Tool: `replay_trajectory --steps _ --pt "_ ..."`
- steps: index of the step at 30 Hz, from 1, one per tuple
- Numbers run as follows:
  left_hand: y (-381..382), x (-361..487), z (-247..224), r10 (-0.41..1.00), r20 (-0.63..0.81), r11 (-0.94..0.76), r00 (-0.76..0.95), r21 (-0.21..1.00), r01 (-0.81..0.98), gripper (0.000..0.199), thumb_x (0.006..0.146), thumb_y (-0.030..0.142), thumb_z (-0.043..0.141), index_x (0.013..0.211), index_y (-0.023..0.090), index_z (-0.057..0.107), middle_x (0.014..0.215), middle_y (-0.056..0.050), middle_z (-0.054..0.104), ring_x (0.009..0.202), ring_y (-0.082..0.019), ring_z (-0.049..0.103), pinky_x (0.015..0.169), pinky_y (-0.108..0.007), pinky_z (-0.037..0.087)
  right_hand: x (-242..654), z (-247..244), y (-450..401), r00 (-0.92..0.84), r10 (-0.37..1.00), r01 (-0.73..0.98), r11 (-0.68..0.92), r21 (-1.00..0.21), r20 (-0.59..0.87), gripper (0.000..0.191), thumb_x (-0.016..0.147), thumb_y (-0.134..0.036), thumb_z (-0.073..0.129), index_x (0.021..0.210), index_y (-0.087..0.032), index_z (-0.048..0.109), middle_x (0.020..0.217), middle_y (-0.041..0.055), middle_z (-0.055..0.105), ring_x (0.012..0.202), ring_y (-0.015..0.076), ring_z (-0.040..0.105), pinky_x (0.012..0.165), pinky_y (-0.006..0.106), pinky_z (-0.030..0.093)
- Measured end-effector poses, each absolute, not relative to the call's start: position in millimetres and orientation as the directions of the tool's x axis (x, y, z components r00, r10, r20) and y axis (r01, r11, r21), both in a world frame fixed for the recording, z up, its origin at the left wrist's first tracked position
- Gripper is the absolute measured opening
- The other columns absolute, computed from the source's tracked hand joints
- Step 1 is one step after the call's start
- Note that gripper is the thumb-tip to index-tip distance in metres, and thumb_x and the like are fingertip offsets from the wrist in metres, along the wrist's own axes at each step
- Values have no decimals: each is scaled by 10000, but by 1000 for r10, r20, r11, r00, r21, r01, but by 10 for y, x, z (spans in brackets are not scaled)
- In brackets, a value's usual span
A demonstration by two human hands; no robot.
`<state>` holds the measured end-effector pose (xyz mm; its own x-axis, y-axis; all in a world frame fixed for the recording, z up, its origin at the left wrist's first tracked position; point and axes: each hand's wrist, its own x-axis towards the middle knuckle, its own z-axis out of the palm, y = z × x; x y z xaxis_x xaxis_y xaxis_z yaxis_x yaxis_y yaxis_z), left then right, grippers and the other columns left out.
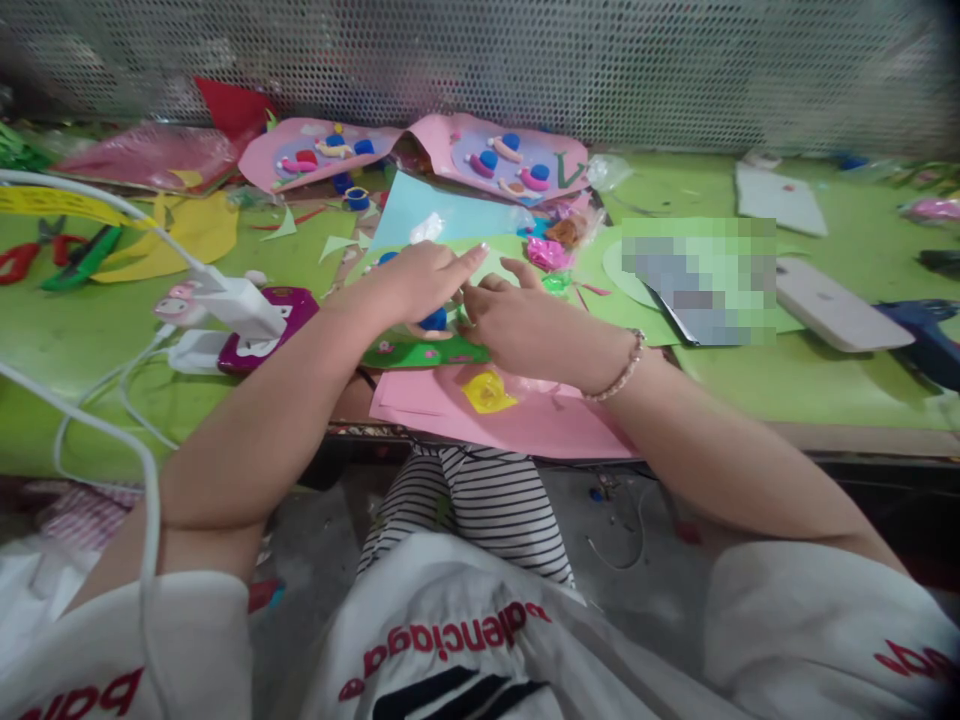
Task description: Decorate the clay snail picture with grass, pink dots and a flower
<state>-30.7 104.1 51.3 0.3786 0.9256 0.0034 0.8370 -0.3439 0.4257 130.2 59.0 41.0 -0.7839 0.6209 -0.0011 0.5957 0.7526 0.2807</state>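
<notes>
My left hand (431, 283) and my right hand (510, 318) meet above a green paper sheet (375, 353) decorated with small pink flowers. On my left hand, one finger stretches to the right, while the other fingertips bend down out of sight. My right hand is curled, thumb and forefinger close together, with an outer finger lifted. Whatever is between the fingertips is hidden or too small to name. Just below them lies a blue clay piece (433, 320) on the sheet, partly covered by my left hand.
Pink sheets with clay snail-like figures (510, 160) lie at the back. Nearby are a yellow packet (487, 392), a pink packet (549, 253), a power strip (274, 335), scissors (34, 252), a phone (840, 303) and a dark blue tool (926, 335). A white cable hangs at left.
</notes>
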Motion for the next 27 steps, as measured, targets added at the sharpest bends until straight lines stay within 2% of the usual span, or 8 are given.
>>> replay_trajectory --steps 6,9,14,17,20,23,27 --pt "1056 -325 512 888 122 -445 442 468 764 688 880 605 172 851 163 699 646 -64 614 697 -190 605 675 -280 422 1305 428 605 -799 600 584 759 288 38 287 863 -146 417 963 -136 686 1155 127 549 1082 264 449 991 522 193" --pt "1073 -334 503 900 107 -422 423 457 783 684 879 599 175 799 156 689 639 -65 609 671 -182 597 655 -271 420 1286 431 591 -809 587 572 770 282 39 272 867 -169 435 953 -129 689 1129 137 559 1047 257 470 984 497 199" --pt "1088 -331 487 915 69 -386 399 446 808 709 866 627 155 731 161 671 693 -64 629 742 -194 613 708 -278 433 1280 431 584 -802 597 579 769 271 17 304 823 -75 416 947 -131 687 1075 123 567 982 229 485 970 462 201" --pt "1072 -323 505 919 72 -373 387 473 798 694 869 624 164 661 153 630 680 -71 625 727 -191 615 731 -288 438 1305 461 625 -795 606 593 764 254 34 322 793 -57 408 899 -158 695 1070 108 558 954 230 472 935 459 212" --pt "1043 -314 533 906 61 -389 418 504 771 662 877 606 182 655 155 612 702 -76 632 716 -185 617 738 -287 440 1319 474 651 -779 627 601 757 258 -25 329 757 -41 408 865 -163 694 1041 109 557 911 225 464 889 442 236" --pt "1026 -304 543 912 34 -376 408 465 801 649 877 601 184 657 163 608 701 -69 632 724 -182 620 744 -283 439 1320 456 656 -782 619 583 767 268 -69 326 751 -34 397 843 -145 689 989 114 561 870 213 453 857 419 245" --pt "1038 -300 532 929 34 -356 369 360 862 673 861 624 165 648 166 610 698 -89 638 763 -217 621 739 -306 438 1327 412 704 -780 624 612 749 254 37 326 784 -47 386 848 -149 689 969 106 556 879 210 438 886 423 212"
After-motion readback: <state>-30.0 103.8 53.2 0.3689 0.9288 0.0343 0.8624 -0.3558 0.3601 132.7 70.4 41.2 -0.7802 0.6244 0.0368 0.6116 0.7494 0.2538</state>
